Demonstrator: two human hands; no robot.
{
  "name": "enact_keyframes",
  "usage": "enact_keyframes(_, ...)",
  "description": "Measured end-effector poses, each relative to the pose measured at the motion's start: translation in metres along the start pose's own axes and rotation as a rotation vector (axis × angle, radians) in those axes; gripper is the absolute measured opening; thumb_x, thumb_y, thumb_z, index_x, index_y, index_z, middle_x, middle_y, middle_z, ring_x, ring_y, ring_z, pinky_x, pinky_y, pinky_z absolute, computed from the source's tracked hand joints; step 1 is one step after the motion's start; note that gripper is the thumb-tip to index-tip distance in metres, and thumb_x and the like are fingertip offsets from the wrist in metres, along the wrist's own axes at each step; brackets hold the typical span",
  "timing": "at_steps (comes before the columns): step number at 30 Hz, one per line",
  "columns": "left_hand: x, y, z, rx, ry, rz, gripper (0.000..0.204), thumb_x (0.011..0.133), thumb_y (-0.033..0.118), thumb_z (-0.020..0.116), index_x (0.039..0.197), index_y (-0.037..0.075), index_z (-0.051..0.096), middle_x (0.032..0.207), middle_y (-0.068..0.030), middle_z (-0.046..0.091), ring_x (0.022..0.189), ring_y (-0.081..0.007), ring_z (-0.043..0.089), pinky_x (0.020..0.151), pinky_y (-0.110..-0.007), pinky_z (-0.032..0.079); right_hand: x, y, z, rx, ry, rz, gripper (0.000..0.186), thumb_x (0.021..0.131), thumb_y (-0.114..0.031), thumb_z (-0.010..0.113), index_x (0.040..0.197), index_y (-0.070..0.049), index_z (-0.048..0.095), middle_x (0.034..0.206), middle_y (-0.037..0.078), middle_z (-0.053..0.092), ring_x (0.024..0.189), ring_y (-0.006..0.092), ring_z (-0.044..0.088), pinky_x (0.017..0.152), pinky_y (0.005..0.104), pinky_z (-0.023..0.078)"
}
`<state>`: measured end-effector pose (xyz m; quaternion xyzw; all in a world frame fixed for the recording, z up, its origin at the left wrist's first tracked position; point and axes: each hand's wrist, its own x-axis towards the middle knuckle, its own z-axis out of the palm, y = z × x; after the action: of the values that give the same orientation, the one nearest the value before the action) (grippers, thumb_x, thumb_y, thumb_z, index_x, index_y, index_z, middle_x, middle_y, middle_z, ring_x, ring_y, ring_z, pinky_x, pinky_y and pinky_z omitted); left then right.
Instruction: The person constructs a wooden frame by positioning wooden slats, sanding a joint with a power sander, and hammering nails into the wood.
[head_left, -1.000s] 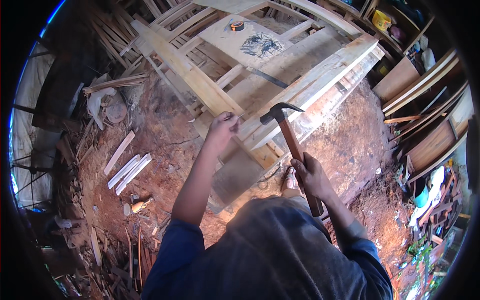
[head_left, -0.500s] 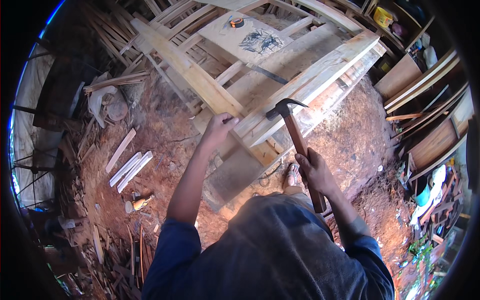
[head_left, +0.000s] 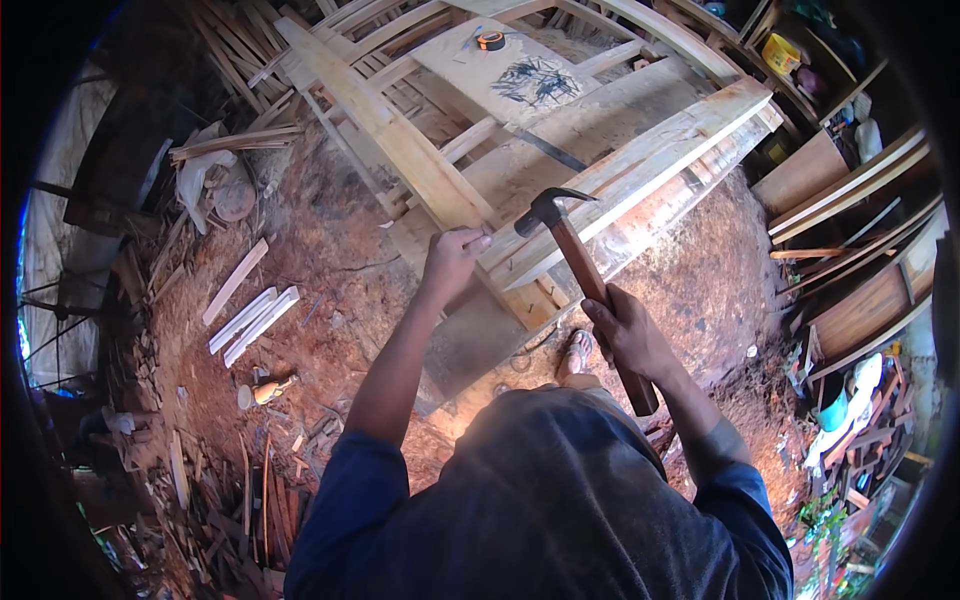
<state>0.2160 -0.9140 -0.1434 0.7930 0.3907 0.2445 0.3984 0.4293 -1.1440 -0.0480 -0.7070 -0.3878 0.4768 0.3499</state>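
My right hand is wrapped round the wooden handle of a claw hammer. The hammer's dark metal head hangs over the near corner of a large wooden frame, just right of my left hand. My left hand is closed, thumb and fingertips pinched together at that corner; whatever may be between them is too small to make out. A few thin nails stick up from the timber near the joint. Farther back, a pale board carries a scattered heap of dark nails and an orange-and-black tape measure.
Short pale wood strips and a yellowish container lie on the reddish dirt floor at left. Wood scraps pile up at lower left. Planks and shelving line the right side, with a yellow bucket at the back.
The hammer head has shifted slightly left, closer to my left hand. My left hand stays pinched at the frame's corner, and the whole view has moved a little.
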Motion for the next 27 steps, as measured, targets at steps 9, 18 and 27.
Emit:
enact_keyframes(9,-0.003,0.005,0.000,0.076,-0.009,0.014,0.023,0.094,0.016,0.067,0.102,-0.005,0.071,0.087,-0.0156,0.071,0.079,-0.0243,0.066,0.077,-0.036,0.051,0.001,-0.077,-0.021,-0.332,0.115,-0.313,0.032,0.103,-0.028,0.057,0.096,0.004,0.057,0.071,0.029,0.059,0.070,0.0477,0.061,0.062,0.0482,0.046)
enact_keyframes(18,-0.002,0.014,0.007,-0.014,0.060,0.123,0.019,0.091,0.013,0.069,0.098,-0.004,0.073,0.085,-0.0177,0.070,0.079,-0.0317,0.068,0.074,-0.039,0.051,0.031,-0.042,-0.011,-0.534,0.050,-0.421,0.030,0.101,-0.027,0.059,0.096,0.002,0.057,0.068,0.026,0.059,0.063,0.0430,0.062,0.061,0.0509,0.046)
enact_keyframes(27,-0.009,-0.001,0.002,0.077,0.106,0.154,0.017,0.086,0.004,0.061,0.096,0.000,0.075,0.087,-0.0192,0.071,0.081,-0.0356,0.070,0.072,-0.040,0.054,0.004,-0.123,-0.013,-0.206,0.186,-0.398,0.028,0.106,-0.025,0.053,0.099,0.002,0.049,0.053,0.017,0.050,0.044,0.0322,0.051,0.044,0.0435,0.039)
